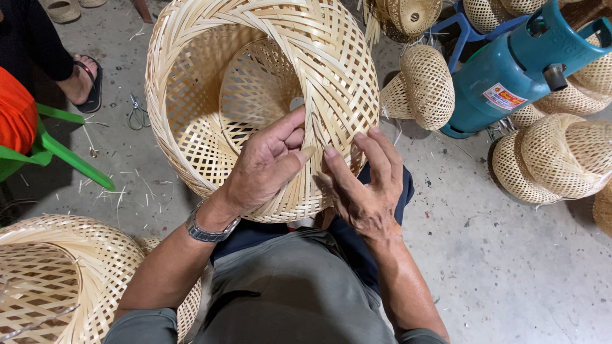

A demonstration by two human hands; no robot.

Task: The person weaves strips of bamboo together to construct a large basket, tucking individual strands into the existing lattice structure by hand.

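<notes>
1. The large pale bamboo basket, woven in diagonal strips with an open lattice inside (255, 95), is lying tipped on the person's lap, its mouth facing up and left, its near rim at the belly.
2. The left hand (264, 169) is curling over the near rim, thumb stretching toward the right fingers and the other fingers bending into the opening; it is pressing the weave rather than closing round anything.
3. The right hand (366, 185) is lying half-open on the outer wall, fingertips (329, 153) pushing at a strip end beside the left thumb. Whether a strip is being pinched between them, I cannot tell.
4. Risk, as I am judging it: a thin strip could be splitting or springing loose under the pushing fingertips, and raw strip edges could be cutting skin.
5. The basket is resting only on the lap; a hard push could be rolling it left toward the green plastic chair leg (70, 156).
6. Room: more pale woven baskets (554, 159) and a teal gas cylinder (510, 76) are crowding the right; another woven basket (57, 274) is sitting near the left elbow. Small scissors (137, 114) and another person's sandalled foot (86, 79) are lying beyond on the grey concrete floor (510, 267).
</notes>
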